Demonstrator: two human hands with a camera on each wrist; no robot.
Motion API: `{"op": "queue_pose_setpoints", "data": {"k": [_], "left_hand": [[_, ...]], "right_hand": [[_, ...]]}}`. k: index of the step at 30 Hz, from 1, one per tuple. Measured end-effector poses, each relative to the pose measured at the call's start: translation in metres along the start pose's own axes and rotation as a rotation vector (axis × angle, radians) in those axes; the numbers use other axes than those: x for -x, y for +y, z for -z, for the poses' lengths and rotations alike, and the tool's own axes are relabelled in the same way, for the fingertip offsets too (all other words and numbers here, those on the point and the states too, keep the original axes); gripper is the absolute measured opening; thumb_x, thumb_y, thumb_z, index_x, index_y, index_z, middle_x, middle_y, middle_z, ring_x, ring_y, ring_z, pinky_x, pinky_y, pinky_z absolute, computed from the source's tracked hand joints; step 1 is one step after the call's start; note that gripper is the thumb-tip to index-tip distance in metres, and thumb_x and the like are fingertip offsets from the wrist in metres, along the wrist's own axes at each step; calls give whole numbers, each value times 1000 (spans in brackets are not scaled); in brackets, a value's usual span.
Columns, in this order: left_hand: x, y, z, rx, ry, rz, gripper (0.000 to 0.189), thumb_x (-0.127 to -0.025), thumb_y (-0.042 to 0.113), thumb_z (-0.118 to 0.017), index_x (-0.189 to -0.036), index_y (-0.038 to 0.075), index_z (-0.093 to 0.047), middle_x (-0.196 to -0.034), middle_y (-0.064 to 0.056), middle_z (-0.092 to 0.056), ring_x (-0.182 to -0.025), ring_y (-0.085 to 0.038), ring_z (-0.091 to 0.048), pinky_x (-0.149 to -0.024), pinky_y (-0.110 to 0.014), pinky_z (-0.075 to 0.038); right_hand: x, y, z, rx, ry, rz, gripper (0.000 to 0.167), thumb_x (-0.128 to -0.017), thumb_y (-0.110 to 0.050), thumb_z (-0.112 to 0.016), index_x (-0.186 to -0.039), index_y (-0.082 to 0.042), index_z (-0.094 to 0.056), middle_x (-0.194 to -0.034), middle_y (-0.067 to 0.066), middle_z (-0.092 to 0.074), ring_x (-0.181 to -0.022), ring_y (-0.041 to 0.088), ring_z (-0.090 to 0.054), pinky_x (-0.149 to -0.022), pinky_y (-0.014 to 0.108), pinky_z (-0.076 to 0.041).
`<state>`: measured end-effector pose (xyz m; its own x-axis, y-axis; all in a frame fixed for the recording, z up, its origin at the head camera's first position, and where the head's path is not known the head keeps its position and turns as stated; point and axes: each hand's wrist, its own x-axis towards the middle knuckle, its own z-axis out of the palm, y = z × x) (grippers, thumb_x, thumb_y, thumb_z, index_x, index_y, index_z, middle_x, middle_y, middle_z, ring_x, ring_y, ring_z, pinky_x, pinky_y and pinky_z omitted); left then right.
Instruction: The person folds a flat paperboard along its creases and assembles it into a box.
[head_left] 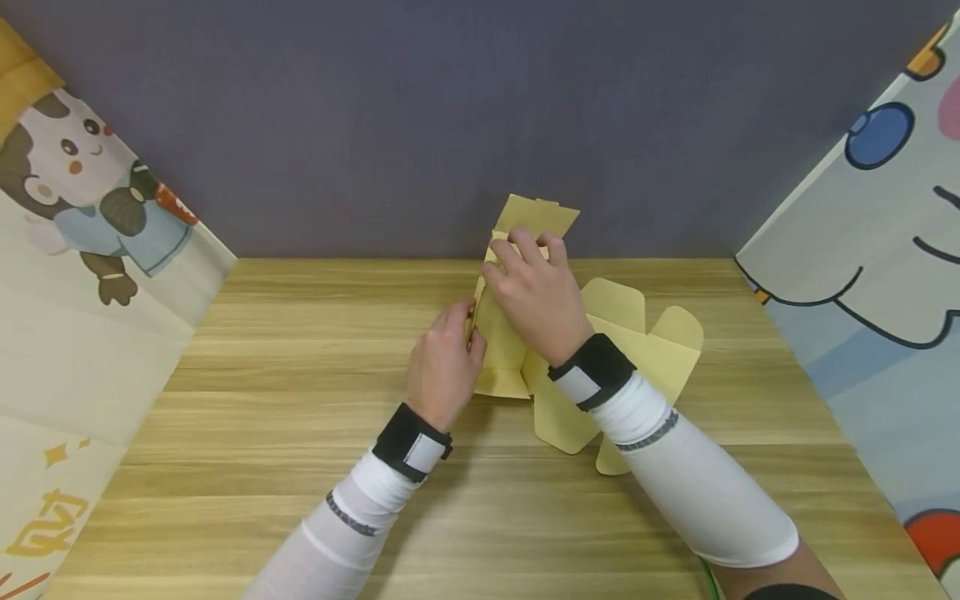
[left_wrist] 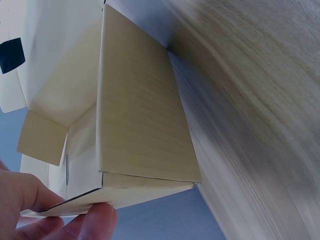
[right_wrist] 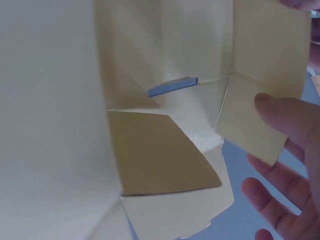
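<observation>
A tan cardboard box [head_left: 501, 337], partly folded, stands on the table under both hands. Its near left wall is gripped by my left hand [head_left: 444, 367], thumb inside and fingers outside. In the left wrist view the outer side wall [left_wrist: 142, 100] stands upright, and the left hand [left_wrist: 30, 195] pinches an edge at the end. My right hand [head_left: 542, 304] is at the box's far end. In the right wrist view its thumb [right_wrist: 287, 112] presses a small flap [right_wrist: 250, 112] with fingers behind. Opposite is another small flap [right_wrist: 162, 155], folded inward; a slot [right_wrist: 172, 87] shows between them.
The box's unfolded lid panel [head_left: 671, 358] with rounded tabs spreads right, partly under the right forearm. An end flap [head_left: 536, 217] rises near the dark back wall [head_left: 420, 125]. The wood-grain table [head_left: 300, 375] lies between printed side panels.
</observation>
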<state>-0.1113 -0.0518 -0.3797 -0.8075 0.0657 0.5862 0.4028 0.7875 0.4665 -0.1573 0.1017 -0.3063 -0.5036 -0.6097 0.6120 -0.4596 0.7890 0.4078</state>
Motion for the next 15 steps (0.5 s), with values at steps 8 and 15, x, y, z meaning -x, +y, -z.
{"op": "queue_pose_setpoints", "data": {"k": [8, 15], "left_hand": [[0, 0, -2, -5, 6, -4, 35, -91, -4, -74, -126, -3, -68, -113, -18, -76, -88, -31, -77, -67, -40, -65], [0, -1, -2, -7, 7, -8, 34, -92, -4, -73, -126, -2, -68, -113, -17, -76, -90, -32, -77, -69, -44, -64]], "right_hand": [[11, -4, -7, -69, -56, -37, 17, -97, 5, -69, -93, -7, -80, -84, 11, -75, -96, 30, -62, -104, 56, -40], [19, -14, -12, -218, -64, -123, 7, -96, -6, -74, -90, -7, -78, -76, 7, -74, -87, 27, -65, -105, 59, -39]]}}
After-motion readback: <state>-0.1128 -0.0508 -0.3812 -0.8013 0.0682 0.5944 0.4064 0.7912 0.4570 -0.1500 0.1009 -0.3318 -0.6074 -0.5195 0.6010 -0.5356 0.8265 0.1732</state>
